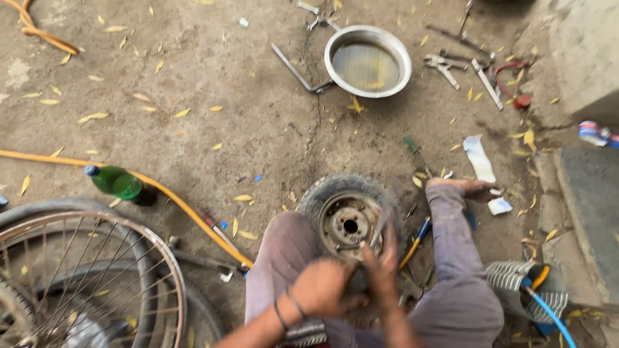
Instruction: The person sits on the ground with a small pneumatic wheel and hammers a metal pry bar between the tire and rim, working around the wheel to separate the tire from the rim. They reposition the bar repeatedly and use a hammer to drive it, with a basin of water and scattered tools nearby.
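Seated on the dirt floor, the person braces a small black rubber tyre on its rusty steel rim (348,222) between the knees at lower centre — left hand (320,288) curled shut, right hand (385,267) blurred, fingers indistinct — steadying it.

Roadside repair yard, scattered tools (451,64), bicycle wheel (84,277)

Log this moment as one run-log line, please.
left hand: gripping a part near small wheel's rim | right hand: blurred, on a tool at hub | basin: apart, holds water | green bottle: lying left
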